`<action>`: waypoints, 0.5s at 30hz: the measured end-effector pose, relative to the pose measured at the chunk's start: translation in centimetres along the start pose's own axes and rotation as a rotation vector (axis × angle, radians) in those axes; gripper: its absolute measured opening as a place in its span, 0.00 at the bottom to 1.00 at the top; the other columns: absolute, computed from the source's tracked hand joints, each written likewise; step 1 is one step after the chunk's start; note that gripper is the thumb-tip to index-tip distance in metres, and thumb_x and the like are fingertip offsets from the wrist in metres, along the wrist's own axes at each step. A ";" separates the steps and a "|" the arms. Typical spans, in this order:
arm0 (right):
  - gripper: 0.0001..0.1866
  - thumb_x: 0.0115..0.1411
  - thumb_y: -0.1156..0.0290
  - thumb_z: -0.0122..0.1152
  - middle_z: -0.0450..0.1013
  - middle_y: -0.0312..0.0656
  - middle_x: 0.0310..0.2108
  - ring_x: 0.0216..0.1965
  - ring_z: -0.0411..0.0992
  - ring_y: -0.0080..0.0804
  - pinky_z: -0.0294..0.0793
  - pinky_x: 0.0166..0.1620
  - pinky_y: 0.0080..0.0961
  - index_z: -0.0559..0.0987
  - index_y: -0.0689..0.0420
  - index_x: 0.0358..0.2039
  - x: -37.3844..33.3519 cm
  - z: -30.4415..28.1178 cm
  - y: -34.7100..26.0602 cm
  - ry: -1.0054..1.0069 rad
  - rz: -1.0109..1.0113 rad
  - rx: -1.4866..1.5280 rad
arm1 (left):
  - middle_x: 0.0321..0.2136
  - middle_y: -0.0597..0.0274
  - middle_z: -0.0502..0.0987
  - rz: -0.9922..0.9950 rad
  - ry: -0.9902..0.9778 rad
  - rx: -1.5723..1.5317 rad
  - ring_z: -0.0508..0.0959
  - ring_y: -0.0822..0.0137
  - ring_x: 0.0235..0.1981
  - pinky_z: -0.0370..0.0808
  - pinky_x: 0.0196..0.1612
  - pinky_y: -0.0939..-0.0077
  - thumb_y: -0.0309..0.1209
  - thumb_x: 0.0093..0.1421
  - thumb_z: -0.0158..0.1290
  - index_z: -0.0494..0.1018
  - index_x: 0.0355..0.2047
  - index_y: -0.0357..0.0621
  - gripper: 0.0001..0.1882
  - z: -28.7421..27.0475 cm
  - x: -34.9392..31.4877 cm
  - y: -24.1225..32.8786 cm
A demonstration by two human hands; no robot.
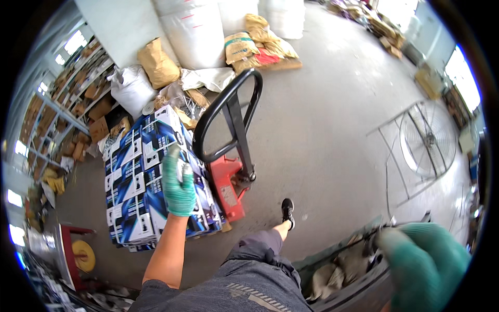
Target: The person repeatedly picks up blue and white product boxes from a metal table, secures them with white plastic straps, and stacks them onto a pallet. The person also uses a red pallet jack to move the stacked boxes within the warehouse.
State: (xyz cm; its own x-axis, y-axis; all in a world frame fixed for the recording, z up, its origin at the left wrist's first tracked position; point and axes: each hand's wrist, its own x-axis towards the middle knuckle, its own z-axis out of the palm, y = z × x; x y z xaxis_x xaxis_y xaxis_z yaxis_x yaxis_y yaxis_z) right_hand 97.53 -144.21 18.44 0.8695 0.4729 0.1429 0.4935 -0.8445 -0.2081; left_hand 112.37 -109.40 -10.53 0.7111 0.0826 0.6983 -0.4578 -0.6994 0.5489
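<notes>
My left hand [178,183], in a green knitted glove, is raised over a stack of printed cardboard sheets [125,179] in blue, black and white. Its fingers are stretched out with the thumb apart, and nothing is in it. The stack stands beside a red pallet truck [227,188] with a black loop handle [200,132]. At the lower right, my right hand [429,262], also gloved in green, is blurred over the dark edge of a bin [358,288]. Its fingertips are smeared, so I cannot make out whether it holds anything. Crumpled beige cloth or sacking [338,273] lies in the bin.
A large round floor fan [429,139] on a metal frame stands at the right. Behind the stack are brown sacks [158,63], a white sack [130,89] and tall wrapped rolls [191,36]. Shelves [78,86] with boxes line the left. A yellow wheel [83,256] sits lower left.
</notes>
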 end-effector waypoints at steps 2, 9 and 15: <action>0.25 0.51 0.85 0.59 0.77 0.48 0.41 0.35 0.77 0.46 0.77 0.36 0.34 0.78 0.60 0.52 1.7 -0.3 4.3 -0.085 0.105 -0.045 | 0.59 0.49 0.72 -0.134 0.066 -0.137 0.72 0.56 0.60 0.65 0.65 0.67 0.38 0.73 0.46 0.67 0.62 0.35 0.24 4.4 3.2 1.8; 0.20 0.65 0.71 0.56 0.78 0.49 0.45 0.43 0.77 0.48 0.78 0.48 0.35 0.75 0.58 0.57 18.7 11.0 24.0 -0.352 0.039 0.159 | 0.26 0.63 0.77 -0.453 0.471 0.075 0.75 0.72 0.25 0.73 0.31 0.74 0.42 0.71 0.50 0.78 0.40 0.37 0.19 10.5 4.2 1.1; 0.24 0.72 0.62 0.52 0.66 0.53 0.61 0.61 0.67 0.46 0.67 0.62 0.37 0.69 0.62 0.63 35.3 22.3 28.3 0.252 -0.227 0.618 | 0.27 0.57 0.79 -0.482 0.379 0.061 0.78 0.67 0.28 0.75 0.35 0.73 0.48 0.63 0.60 0.78 0.39 0.37 0.23 10.4 6.0 1.7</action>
State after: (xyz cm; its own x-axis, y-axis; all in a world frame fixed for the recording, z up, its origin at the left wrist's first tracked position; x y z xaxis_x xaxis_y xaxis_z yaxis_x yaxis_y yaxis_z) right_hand 142.67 -145.85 -3.99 0.7487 0.4849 0.4520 0.6494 -0.3993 -0.6472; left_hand 121.37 -117.46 -10.22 0.5860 0.6384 0.4991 -0.0930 -0.5589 0.8240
